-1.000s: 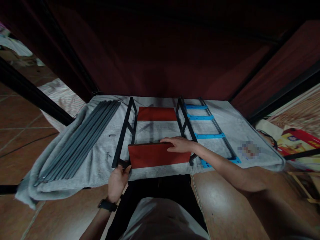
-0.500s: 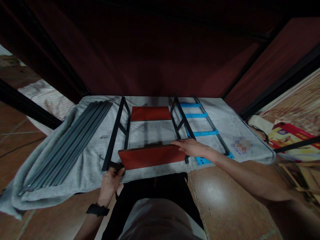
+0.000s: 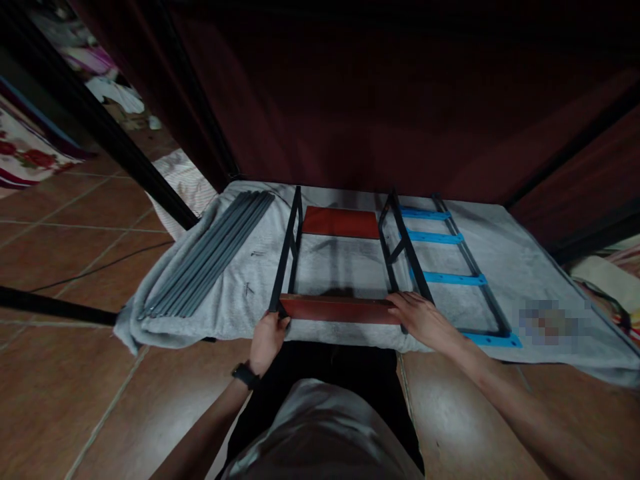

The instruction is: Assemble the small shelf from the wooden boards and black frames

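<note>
A red-brown board (image 3: 340, 310) stands on its long edge between the near ends of two black metal side frames, its face toward me. My left hand (image 3: 267, 341) is closed around the near end of the left side frame (image 3: 285, 267), thumb by the board's left corner. My right hand (image 3: 419, 321) grips the board's right end, fingers over its top edge, beside the right side frame (image 3: 413, 250). Farther back, a second red board (image 3: 341, 222) lies flat between the frames. The undersides of both hands are hidden.
Several grey metal tubes (image 3: 213, 257) lie at the left on a grey blanket (image 3: 345, 270). Small screws (image 3: 249, 289) lie near them. At the right is a rack with blue crosspieces (image 3: 435, 238) and a blurred patch. Dark red panels (image 3: 350, 120) rise behind.
The board between my hands has tipped and sits more squarely between the frames. My right hand has shifted to its right end. The view has swung left.
</note>
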{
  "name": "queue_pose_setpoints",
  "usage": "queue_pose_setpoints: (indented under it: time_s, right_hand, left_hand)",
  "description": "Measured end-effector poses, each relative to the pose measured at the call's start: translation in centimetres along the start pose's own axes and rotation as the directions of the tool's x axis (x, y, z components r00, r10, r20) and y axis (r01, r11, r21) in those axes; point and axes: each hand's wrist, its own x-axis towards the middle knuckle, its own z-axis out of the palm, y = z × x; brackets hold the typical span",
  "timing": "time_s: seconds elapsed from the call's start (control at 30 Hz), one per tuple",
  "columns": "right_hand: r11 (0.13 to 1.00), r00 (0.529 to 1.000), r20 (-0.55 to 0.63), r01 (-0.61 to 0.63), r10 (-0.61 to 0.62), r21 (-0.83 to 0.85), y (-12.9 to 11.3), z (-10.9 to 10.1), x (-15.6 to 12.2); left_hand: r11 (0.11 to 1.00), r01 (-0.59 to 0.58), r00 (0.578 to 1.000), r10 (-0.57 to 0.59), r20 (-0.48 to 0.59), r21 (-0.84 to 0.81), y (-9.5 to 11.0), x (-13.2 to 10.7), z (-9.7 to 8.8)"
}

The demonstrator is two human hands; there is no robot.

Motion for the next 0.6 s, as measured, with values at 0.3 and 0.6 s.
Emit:
queue_pose_setpoints:
  time_s: [0.3,0.6]
  right_hand:
    - [1.0,1.0,0.008,0.013,-0.013,0.002,0.61,0.4,-0.12]
    - [0.998,0.998,0.04,0.057,-0.057,0.011,-0.23,0.1,0.03]
  left_hand:
    - [0.998,0.022,0.998,-0.026,0.063,0.063,0.1,0.02,0.85]
    - [0.985,-0.034,0.996,0.02,0.084,0.167,0.65,-0.77,0.75]
